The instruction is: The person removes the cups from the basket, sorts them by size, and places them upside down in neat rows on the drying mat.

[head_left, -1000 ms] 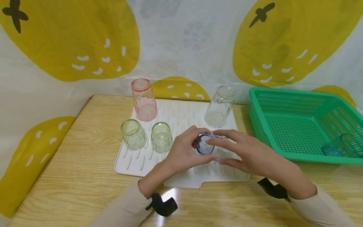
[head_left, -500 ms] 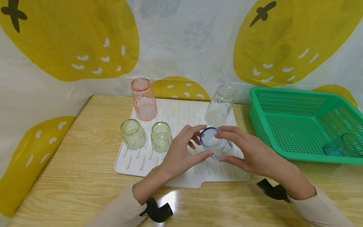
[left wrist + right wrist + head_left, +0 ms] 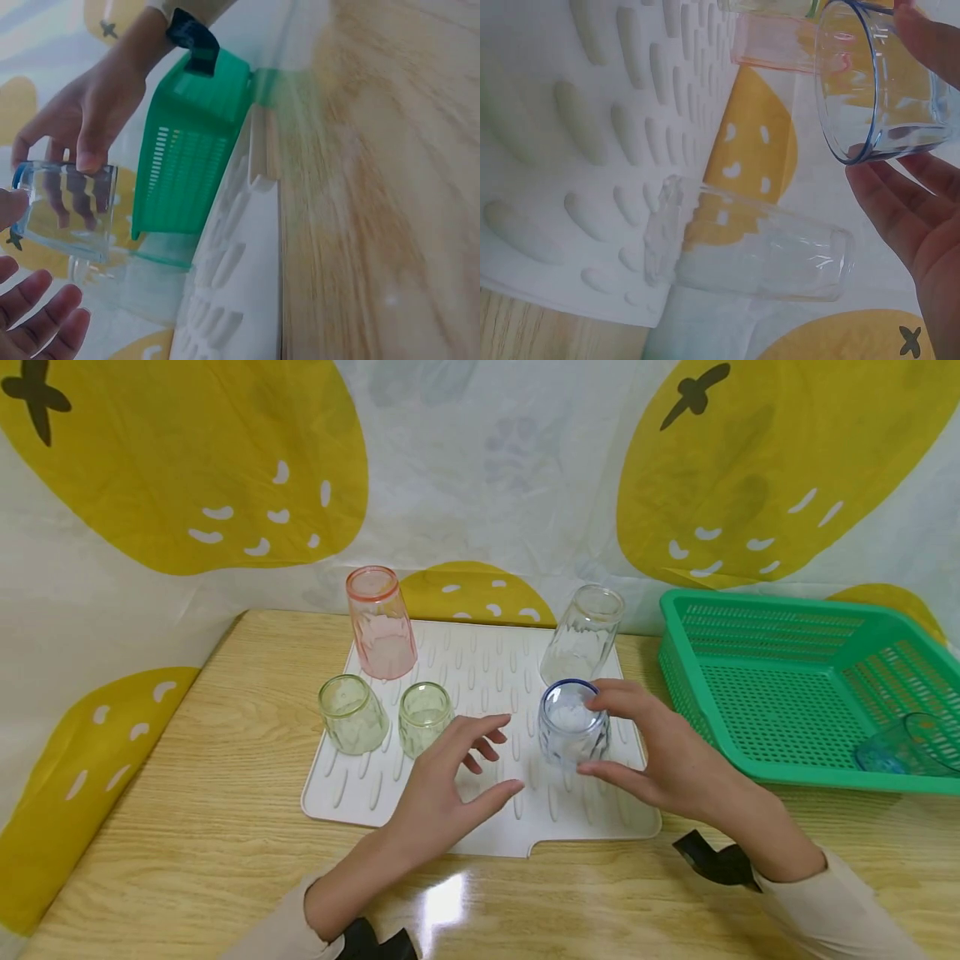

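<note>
My right hand (image 3: 671,768) grips a short clear glass with a blue edge (image 3: 573,731), thumb on one side and fingers on the other. In the right wrist view, that blue-tinted glass (image 3: 900,105) hangs apart from the mat's surface. Just left of it, my left hand (image 3: 427,797) hovers over the white drying mat (image 3: 495,818), fingers loosely bent and holding nothing. Two short green glasses (image 3: 356,718) (image 3: 426,722) stand at the mat's left, the right one partly behind my left fingers. A tall clear glass (image 3: 585,635) stands behind the blue-edged one.
A tall pink glass (image 3: 384,635) stands at the mat's back left corner. At the right is a green plastic basket (image 3: 686,693) with a blue glass (image 3: 903,747) lying in it. Lemon-print cloth (image 3: 487,485) hangs behind the wooden table (image 3: 187,793).
Both hands were around the blue-edged glass; my left hand has let go and drawn away left and nearer me. The glass has tipped more upright and shifted right in my right hand.
</note>
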Demonstrator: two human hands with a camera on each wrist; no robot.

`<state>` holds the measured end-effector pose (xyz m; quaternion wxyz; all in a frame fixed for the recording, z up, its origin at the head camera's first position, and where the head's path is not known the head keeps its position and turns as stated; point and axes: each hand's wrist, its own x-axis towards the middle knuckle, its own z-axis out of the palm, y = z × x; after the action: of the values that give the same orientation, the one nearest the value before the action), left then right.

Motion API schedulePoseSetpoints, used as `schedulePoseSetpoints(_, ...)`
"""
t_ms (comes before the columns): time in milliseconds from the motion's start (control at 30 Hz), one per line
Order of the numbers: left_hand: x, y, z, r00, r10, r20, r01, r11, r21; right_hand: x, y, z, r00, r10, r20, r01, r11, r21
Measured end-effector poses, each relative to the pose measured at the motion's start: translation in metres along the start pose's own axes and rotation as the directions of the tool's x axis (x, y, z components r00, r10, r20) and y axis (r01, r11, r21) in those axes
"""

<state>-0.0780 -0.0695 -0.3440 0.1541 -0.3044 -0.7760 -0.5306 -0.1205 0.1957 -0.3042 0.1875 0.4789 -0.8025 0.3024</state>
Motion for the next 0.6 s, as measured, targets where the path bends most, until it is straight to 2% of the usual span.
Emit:
schedulePoseSetpoints(100,-0.009,0.000,-0.010,1.000,0.014,-0.012,-0.014,1.000,0.001,0.000,0.000,0.001,0.999,0.020,-0.028,-0.020,0.999,0.027)
schedulePoseSetpoints(300,-0.031,-0.004,-0.036,0.999,0.023,-0.048,-0.021,0.999,0.047,0.000,0.000,0.004,0.996,0.069,-0.059,-0.069,0.998,0.008)
schedulePoseSetpoints(500,-0.049,-0.007,-0.057,0.994,-0.047,-0.103,0.053,0.997,0.050,0.005,-0.001,0.007,0.994,0.071,-0.079,-0.070,0.997,0.013)
schedulePoseSetpoints(600,-0.055,-0.008,-0.065,0.991,-0.061,-0.118,0.070,0.995,0.074,0.008,-0.002,0.009,0.993,0.080,-0.087,-0.077,0.997,0.032)
